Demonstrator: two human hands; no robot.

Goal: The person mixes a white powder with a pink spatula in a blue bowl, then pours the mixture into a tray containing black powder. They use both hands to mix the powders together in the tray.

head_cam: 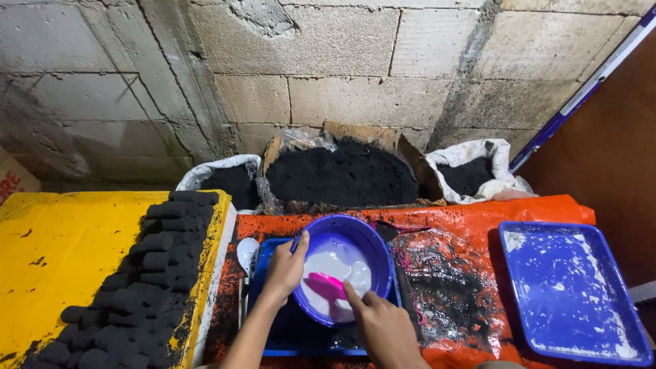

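Note:
My left hand (285, 268) grips the near-left rim of a purple plastic bowl (369, 236), tilting it toward me. White liquid (331, 263) pools inside the bowl. My right hand (383, 326) reaches into the bowl from the front, its fingers closed on a pink scoop (324, 283) that sits in the liquid. The bowl rests over a blue tray (263, 254) smeared with black powder.
Black cylindrical briquettes (147, 280) are stacked on a yellow board (61, 260) at left. A second blue tray (570, 290) with white residue lies at right on orange sheeting (471, 219). Bags and a box of black powder (342, 171) stand against the block wall.

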